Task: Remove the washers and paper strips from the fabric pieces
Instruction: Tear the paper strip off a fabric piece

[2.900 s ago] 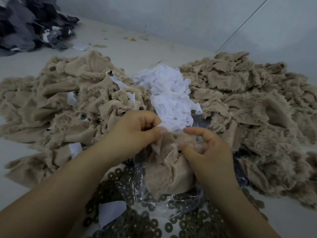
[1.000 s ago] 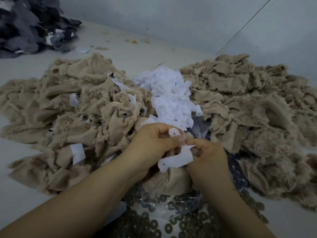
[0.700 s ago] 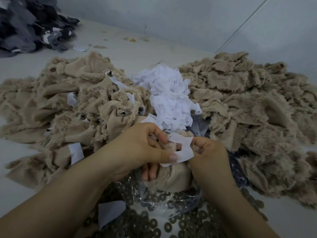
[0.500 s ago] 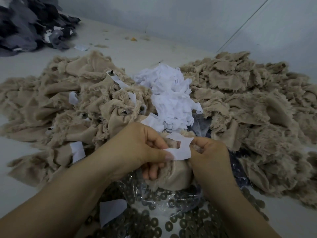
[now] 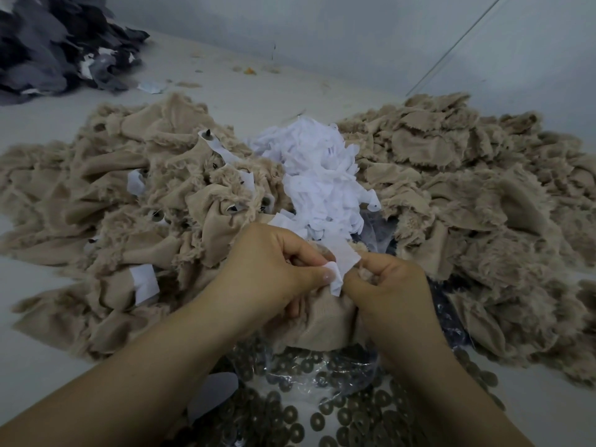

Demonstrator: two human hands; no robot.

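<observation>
Our left hand [image 5: 274, 269] pinches the paper strip [image 5: 342, 266]; our right hand [image 5: 387, 285] grips the beige fabric piece [image 5: 322, 324] beneath. Next, we judge, pull it free.

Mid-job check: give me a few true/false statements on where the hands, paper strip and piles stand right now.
1. Both hands grip one fabric piece. True: left hand, right hand.
2. The paper strip lies flat on the floor. False: it is pinched between the hands.
3. Loose washers lie nearest the camera. True.
4. The white paper pile sits left of both tan heaps. False: between them.
</observation>
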